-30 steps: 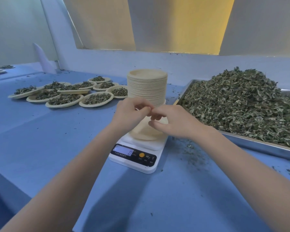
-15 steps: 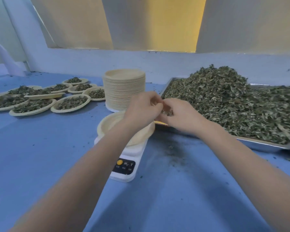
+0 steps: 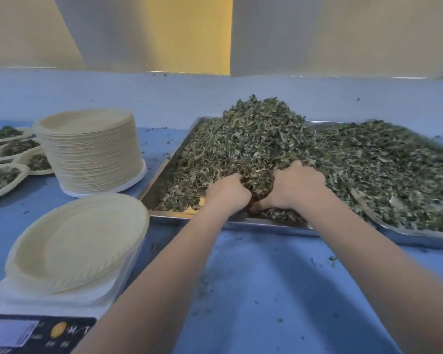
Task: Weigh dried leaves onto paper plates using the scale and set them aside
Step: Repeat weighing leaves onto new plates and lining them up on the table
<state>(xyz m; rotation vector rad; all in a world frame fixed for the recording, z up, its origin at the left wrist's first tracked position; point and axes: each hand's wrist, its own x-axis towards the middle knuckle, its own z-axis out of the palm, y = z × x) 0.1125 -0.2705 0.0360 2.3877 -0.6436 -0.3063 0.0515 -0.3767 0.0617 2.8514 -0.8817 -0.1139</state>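
A big heap of dried leaves (image 3: 279, 139) fills a metal tray (image 3: 241, 222) on the blue table. Both hands are dug into the near side of the heap. My left hand (image 3: 226, 191) and my right hand (image 3: 296, 186) curl around a clump of leaves between them, with the fingertips buried. An empty paper plate (image 3: 79, 241) sits on the white scale (image 3: 36, 325) at the lower left. The scale's display is too blurred to read.
A tall stack of empty paper plates (image 3: 90, 152) stands behind the scale. Filled plates of leaves (image 3: 13, 149) lie at the far left. A second metal tray edge (image 3: 420, 238) overlaps on the right. Leaf crumbs dot the blue table (image 3: 253, 290).
Both hands left the plate on the scale, moved right into the tray and dug into the leaf heap. The view turned right, so the scale now sits at lower left.
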